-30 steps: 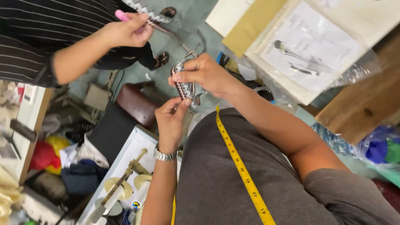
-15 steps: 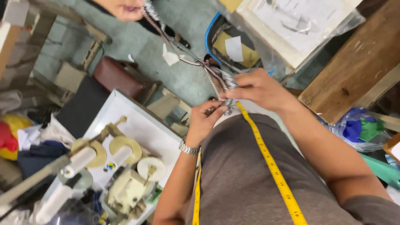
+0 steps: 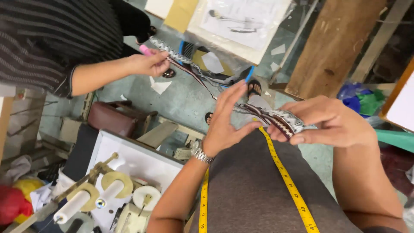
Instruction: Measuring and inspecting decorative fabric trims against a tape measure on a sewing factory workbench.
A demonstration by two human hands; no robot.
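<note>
Tape (image 3: 288, 181) first: the yellow measuring tape hangs round my neck and runs down my grey shirt, one leg passing right under my hands. Just above it, my right hand (image 3: 332, 123) is closed, thumb and fingers pinched on a gathered bunch of the woven trim (image 3: 282, 121), patterned in white, black and dark red. My left hand (image 3: 226, 123) is open, fingers spread and pointing up, palm turned toward the bunch, thumb tip just beside it and a strand of the trim passing at the fingertips; I can't tell if it actually touches. There's a watch (image 3: 201, 153) on that wrist.

By my reading a fair part is already gathered into my right fist, and a good length is left out, because the trim runs on from my fingers, away across the floor gap, taut-looking, to the other person's hand (image 3: 151, 64). That hand, out of a striped sleeve (image 3: 47, 47), is closed on the far end, next to something pink I can't make out.

Down left, a white machine top (image 3: 133, 162) with spools. Farthest off, a board under clear plastic (image 3: 241, 26) and a wooden plank (image 3: 334, 45).
</note>
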